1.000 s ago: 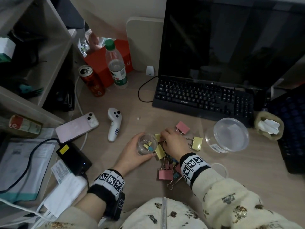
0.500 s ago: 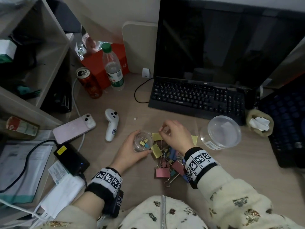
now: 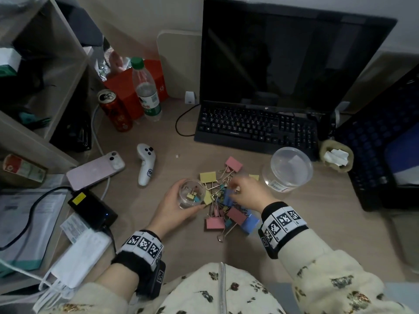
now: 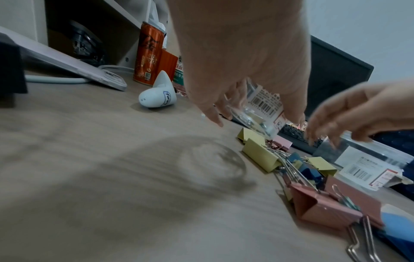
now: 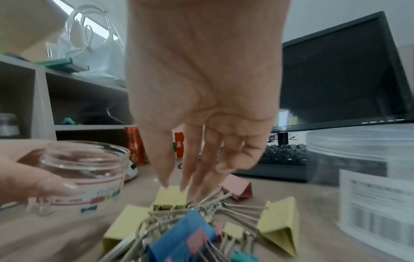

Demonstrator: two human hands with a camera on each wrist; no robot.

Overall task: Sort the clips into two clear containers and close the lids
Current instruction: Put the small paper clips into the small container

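Note:
A small clear jar [image 3: 191,195] with a few small clips inside is gripped by my left hand [image 3: 174,206], which holds it just above the desk beside the clip pile; the left wrist view shows the jar [image 4: 257,113] tilted. A pile of pink, yellow and blue binder clips [image 3: 226,205] lies right of the jar. My right hand [image 3: 246,191] hovers over the pile, blurred. Its fingers [image 5: 165,177] point straight down and reach a yellow clip [image 5: 171,195]; nothing is pinched. A large clear container [image 3: 288,169] stands open on the right.
A black keyboard [image 3: 256,130] and monitor [image 3: 283,57] sit behind the pile. A white controller [image 3: 145,164], a pink phone [image 3: 95,169], a red can [image 3: 115,111] and a water bottle [image 3: 146,91] are to the left. A black basket [image 3: 376,141] stands at the right edge.
My right hand has drawn back a little from the far side of the pile, uncovering the far pink clip. The left hand still holds the jar in the same place.

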